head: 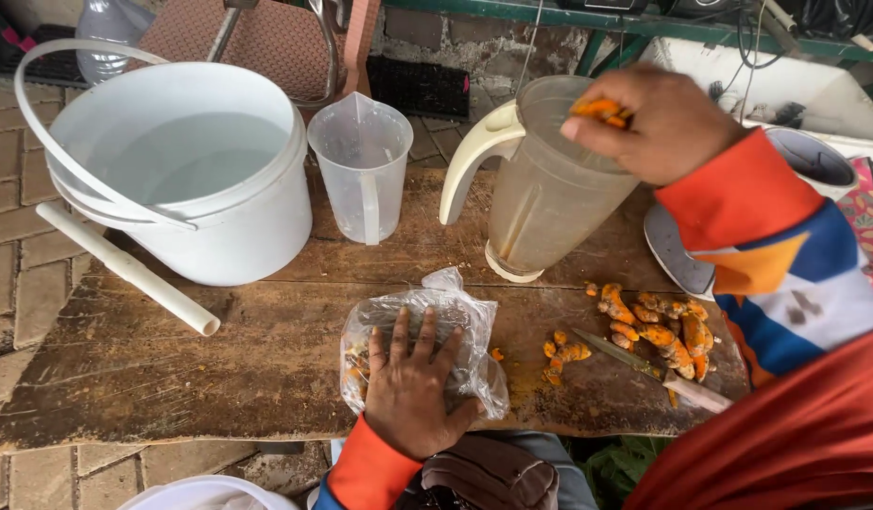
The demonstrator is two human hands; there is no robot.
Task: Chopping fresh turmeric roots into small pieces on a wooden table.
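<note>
The right hand (668, 123) is held over the mouth of a cloudy blender jug (550, 184), its fingers curled narrowly around a few orange turmeric pieces (602, 111) that are pinched at the fingertips just above the jug's rim. The jug, fitted with a cream handle on its left, is stood upright on the worn wooden surface (172, 368). The left hand (413, 382) is laid flat, fingers spread wide and palm down, on a clear plastic bag (470, 326) in which more orange roots can be made out; nothing is gripped by it, the bag being only pressed against the surface. Just to the right of the bag a small scatter of cut turmeric bits (561, 354) is seen, and further right a larger heap of turmeric roots (659, 326) is piled, with a knife (644, 364) laid slantwise beside it, blade toward the bag and pale handle toward the person. Behind the bag a clear measuring jug (361, 170) is set upright, well apart from the blender jug. To its left a large white bucket (186, 175) holding water is placed, its handle folded down, and a white plastic pipe (125, 269) is rested against its front. A round grey-and-white appliance base (677, 255) is partly hidden behind the right sleeve.
</note>
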